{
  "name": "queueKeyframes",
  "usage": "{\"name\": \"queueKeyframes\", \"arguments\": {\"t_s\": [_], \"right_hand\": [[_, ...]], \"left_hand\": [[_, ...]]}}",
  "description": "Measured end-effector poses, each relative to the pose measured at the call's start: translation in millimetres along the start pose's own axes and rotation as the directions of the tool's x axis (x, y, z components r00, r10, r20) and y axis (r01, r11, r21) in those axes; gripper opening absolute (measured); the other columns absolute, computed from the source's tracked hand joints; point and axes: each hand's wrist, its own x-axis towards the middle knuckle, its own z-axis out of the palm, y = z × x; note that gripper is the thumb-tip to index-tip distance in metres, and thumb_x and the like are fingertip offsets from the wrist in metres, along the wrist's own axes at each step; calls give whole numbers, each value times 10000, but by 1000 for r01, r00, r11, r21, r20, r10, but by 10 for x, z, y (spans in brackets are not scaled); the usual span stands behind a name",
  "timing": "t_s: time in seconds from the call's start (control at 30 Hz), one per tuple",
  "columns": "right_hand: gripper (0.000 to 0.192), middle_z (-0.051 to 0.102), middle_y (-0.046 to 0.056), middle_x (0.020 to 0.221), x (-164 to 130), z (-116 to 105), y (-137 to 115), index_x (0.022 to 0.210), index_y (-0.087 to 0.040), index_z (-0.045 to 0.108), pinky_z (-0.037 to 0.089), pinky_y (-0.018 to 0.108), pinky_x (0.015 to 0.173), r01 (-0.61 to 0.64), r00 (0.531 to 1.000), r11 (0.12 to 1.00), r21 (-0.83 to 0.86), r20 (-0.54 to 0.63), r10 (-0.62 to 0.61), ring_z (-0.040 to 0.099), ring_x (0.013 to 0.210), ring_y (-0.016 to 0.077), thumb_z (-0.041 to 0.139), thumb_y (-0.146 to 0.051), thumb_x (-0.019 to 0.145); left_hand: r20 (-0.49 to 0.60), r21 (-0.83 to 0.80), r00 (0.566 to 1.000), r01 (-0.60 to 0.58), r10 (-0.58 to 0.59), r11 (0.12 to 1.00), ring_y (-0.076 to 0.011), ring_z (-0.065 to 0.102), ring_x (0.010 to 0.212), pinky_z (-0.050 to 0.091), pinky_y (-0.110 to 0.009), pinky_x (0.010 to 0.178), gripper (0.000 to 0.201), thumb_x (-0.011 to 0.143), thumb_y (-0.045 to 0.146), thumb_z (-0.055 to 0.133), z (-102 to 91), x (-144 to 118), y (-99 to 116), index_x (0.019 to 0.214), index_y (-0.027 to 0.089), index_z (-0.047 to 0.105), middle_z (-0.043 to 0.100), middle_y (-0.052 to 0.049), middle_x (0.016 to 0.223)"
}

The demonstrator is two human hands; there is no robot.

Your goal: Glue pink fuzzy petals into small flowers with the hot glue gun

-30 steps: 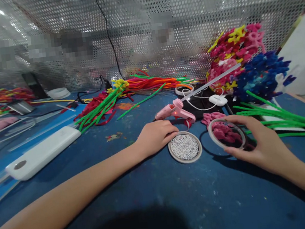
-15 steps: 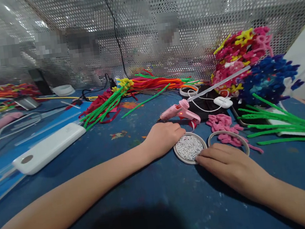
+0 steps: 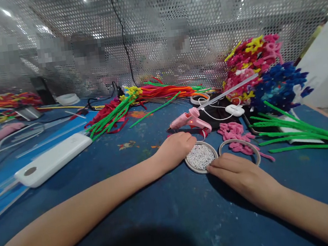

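A shallow round dish (image 3: 200,157) full of small white and silvery beads sits on the blue table between my hands. My left hand (image 3: 176,147) rests at the dish's upper left rim, its fingers curled; whatever they hold is hidden. From the lower right, my right hand (image 3: 237,172) has its fingers together on the dish's rim, thumb out of sight. Partly under that hand lies a pale ring-shaped rim (image 3: 257,151). Just beyond the dish stands a pink glue gun (image 3: 189,120) with a clear glue stick (image 3: 228,91) sticking out of its back.
Pink fuzzy pipe-cleaner shapes (image 3: 233,131) and green pipe cleaners (image 3: 297,127) lie to the right. Blue fuzzy flowers (image 3: 281,86) and a pink-red bunch (image 3: 252,63) stand behind. A long white device (image 3: 54,159) lies left. Perforated metal (image 3: 148,34) closes off the back.
The view has shifted slightly, so things on the right appear a little further left. Both hands keep about the same places at the bead dish.
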Motion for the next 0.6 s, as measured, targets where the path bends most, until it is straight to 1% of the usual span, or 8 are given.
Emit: {"name": "queueKeyframes", "arguments": {"t_s": [0.13,0.3,0.47,0.6], "right_hand": [[382,660,114,826,-1,-9,-5,922,-106,641,505,314,623,3,1000,1000,6,0,-3,576,729,184,267,-165,974],[406,654,118,810,-1,-16,-7,869,-103,646,502,313,617,10,1000,1000,1,-4,-10,572,717,186,260,-175,975],[378,643,109,792,-1,-19,-7,869,-99,648,494,307,622,18,1000,1000,11,4,-18,564,714,185,287,-155,967],[369,644,102,792,7,-20,-2,878,-97,648,486,302,620,25,1000,999,20,-4,-25,553,708,184,293,-149,964]], "left_hand": [[17,36,1000,-17,17,999,-190,624,792,491,-302,712,126,875,78,488,-14,9,9,869,94,612,656,-89,823],[55,109,998,-45,39,993,-228,623,720,475,-322,621,130,841,47,495,-68,37,104,786,90,605,638,-91,730],[67,182,998,5,-17,983,-259,619,701,451,-336,571,132,811,15,479,-77,73,259,780,71,595,625,-120,710],[74,217,995,45,-62,975,-269,620,692,436,-331,548,141,797,3,469,-82,108,328,779,54,598,623,-134,701]]}}
